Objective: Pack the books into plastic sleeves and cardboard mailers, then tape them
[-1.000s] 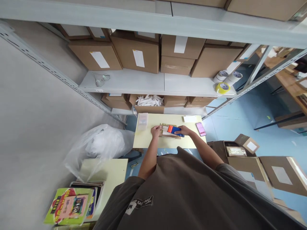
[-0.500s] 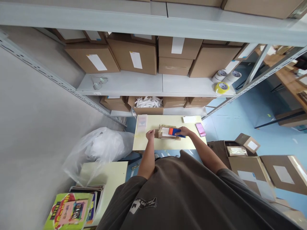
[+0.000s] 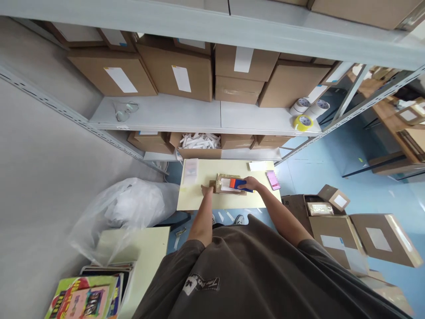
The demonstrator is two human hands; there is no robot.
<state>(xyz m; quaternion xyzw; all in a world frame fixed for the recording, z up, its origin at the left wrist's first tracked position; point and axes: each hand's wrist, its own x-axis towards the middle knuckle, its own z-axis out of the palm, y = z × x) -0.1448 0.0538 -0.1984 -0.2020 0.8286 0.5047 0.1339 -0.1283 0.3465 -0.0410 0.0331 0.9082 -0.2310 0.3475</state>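
Note:
A small cardboard box with a white label on top lies on the pale yellow table in front of me. My right hand is wrapped round a blue and orange tape dispenser, which sits over the box's top at the label. At the box's left end, my left hand touches a brown end flap; its thumb sticks out to the left, and its other fingers are partly hidden. Right of the box lies a phone with a pink screen.
A clear plastic bag bulges left of the table. Behind it, a shelf holds cartons, tape rolls and glasses. Cartons are stacked at right, magazines at lower left.
My left hand has gone from a closed fist to a spread thumb at the box's left end. My right hand keeps the tape dispenser over the box. The view has shifted slightly.

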